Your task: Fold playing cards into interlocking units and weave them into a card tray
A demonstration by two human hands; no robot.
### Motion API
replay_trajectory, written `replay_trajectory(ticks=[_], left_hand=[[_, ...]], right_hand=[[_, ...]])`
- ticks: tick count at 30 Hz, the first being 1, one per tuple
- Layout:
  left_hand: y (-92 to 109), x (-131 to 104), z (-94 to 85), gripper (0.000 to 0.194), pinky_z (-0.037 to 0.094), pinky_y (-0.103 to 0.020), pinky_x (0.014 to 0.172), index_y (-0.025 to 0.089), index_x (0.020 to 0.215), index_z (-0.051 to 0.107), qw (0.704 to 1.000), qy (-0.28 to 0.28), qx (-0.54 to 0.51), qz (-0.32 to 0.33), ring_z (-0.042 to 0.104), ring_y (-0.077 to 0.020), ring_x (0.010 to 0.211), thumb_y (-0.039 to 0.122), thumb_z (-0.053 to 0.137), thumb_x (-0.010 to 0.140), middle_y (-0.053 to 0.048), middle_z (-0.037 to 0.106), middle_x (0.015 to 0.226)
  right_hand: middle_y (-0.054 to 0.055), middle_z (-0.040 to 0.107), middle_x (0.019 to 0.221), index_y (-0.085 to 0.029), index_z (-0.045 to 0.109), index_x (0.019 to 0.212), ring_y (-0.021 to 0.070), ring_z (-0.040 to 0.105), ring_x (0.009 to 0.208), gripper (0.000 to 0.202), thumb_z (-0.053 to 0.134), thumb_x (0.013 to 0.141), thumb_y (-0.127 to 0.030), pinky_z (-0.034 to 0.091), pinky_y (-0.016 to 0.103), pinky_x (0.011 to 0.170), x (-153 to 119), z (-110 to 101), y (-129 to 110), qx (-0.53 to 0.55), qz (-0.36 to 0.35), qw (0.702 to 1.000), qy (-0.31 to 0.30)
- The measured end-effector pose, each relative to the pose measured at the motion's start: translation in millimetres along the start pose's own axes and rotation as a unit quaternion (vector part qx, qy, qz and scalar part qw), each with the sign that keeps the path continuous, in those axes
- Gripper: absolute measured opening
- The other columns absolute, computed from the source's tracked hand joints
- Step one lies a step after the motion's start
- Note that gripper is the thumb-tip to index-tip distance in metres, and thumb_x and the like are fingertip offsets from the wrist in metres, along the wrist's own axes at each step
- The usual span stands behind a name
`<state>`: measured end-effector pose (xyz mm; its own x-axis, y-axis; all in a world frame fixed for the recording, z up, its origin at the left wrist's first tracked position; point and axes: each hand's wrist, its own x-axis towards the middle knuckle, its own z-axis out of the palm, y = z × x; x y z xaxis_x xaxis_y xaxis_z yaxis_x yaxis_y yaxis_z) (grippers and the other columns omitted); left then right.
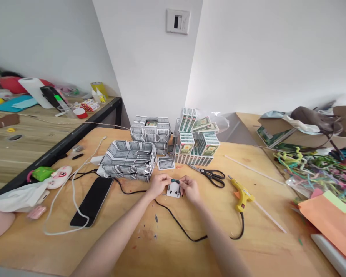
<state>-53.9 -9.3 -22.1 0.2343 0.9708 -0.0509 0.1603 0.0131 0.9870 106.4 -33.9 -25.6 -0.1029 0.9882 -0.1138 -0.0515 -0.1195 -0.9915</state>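
Note:
Both hands meet over the middle of the wooden table (173, 254), at a white playing card (173, 191) with black pips. My left hand (158, 185) pinches the card's upper left edge. On the opposite side, my right hand (190, 188) grips the upper right edge. The card's top end looks bent, with a dark green strip there too small to make out. Just beyond the hands lies a face-down card (166, 163). A tray built of folded cards (127, 171) stands to the left, with several cards inside.
Behind are a card-built structure (161, 135) and several card boxes (209, 145). Scissors (215, 177) and a yellow glue gun (243, 197) lie right. A black cord (175, 221) runs below the hands. Left lie a phone (92, 202) and a white cable (74, 188).

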Motion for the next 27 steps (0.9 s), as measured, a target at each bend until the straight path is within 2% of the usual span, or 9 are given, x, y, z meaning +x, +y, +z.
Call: replay_trajectory(ticks=[5, 8, 18, 21, 24, 27], left_hand=[[0.3, -0.4, 1.2, 0.022, 0.042, -0.024, 0.059, 0.014, 0.064, 0.064, 1.000, -0.001, 0.003, 0.014, 0.054, -0.0142, 0.060, 0.033, 0.055, 0.068, -0.002, 0.062, 0.063], [0.3, -2.3, 2.5, 0.024, 0.041, -0.024, 0.057, 0.014, 0.067, 0.063, 0.999, 0.018, 0.017, 0.027, 0.053, -0.0140, 0.060, 0.034, 0.052, 0.071, -0.002, 0.061, 0.062], [-5.0, -9.1, 4.1, 0.026, 0.045, -0.025, 0.059, 0.013, 0.076, 0.065, 0.997, 0.041, 0.044, 0.045, 0.059, -0.0161, 0.065, 0.034, 0.050, 0.074, -0.004, 0.066, 0.071], [-3.5, -10.2, 5.5, 0.024, 0.047, -0.026, 0.063, 0.014, 0.078, 0.066, 0.997, 0.053, 0.034, 0.037, 0.061, -0.0173, 0.069, 0.033, 0.052, 0.073, -0.005, 0.068, 0.076], [-4.7, -11.5, 8.5, 0.024, 0.049, -0.028, 0.066, 0.013, 0.080, 0.066, 0.995, 0.094, 0.010, 0.018, 0.062, -0.0182, 0.072, 0.032, 0.055, 0.071, -0.007, 0.068, 0.080], [-6.2, -12.1, 12.2, 0.023, 0.049, -0.027, 0.061, 0.012, 0.078, 0.066, 0.994, 0.113, -0.005, -0.001, 0.062, -0.0179, 0.068, 0.032, 0.057, 0.068, -0.007, 0.068, 0.075]], right_hand=[[-0.007, 0.049, 0.035, -0.017, 0.050, 0.065, 0.0082, 0.040, 0.028, 0.028, 0.059, 0.070, -0.044, 0.029, 0.019, 0.033, 5.0, -2.0, 1.6, 0.002, 0.007, 1.000, -0.008], [-0.007, 0.048, 0.034, -0.017, 0.050, 0.065, 0.0080, 0.039, 0.027, 0.029, 0.057, 0.070, -0.045, 0.028, 0.019, 0.032, 6.8, -1.0, 2.7, -0.001, 0.006, 1.000, -0.002], [-0.007, 0.047, 0.031, -0.018, 0.049, 0.066, 0.0083, 0.038, 0.025, 0.031, 0.054, 0.071, -0.048, 0.025, 0.019, 0.031, 5.6, 1.2, 6.0, -0.021, 0.019, 1.000, 0.014], [-0.007, 0.047, 0.032, -0.017, 0.052, 0.068, 0.0084, 0.039, 0.027, 0.031, 0.054, 0.072, -0.048, 0.027, 0.019, 0.032, 5.5, 2.3, 4.8, -0.020, 0.004, 1.000, 0.022], [-0.008, 0.046, 0.034, -0.017, 0.053, 0.069, 0.0083, 0.039, 0.028, 0.031, 0.055, 0.071, -0.048, 0.028, 0.019, 0.032, 7.6, 4.7, 3.1, -0.028, -0.011, 0.999, 0.019], [-0.008, 0.047, 0.035, -0.018, 0.053, 0.070, 0.0083, 0.039, 0.028, 0.030, 0.057, 0.070, -0.047, 0.029, 0.020, 0.032, 9.6, 6.2, 2.7, -0.031, -0.018, 0.999, 0.012]])
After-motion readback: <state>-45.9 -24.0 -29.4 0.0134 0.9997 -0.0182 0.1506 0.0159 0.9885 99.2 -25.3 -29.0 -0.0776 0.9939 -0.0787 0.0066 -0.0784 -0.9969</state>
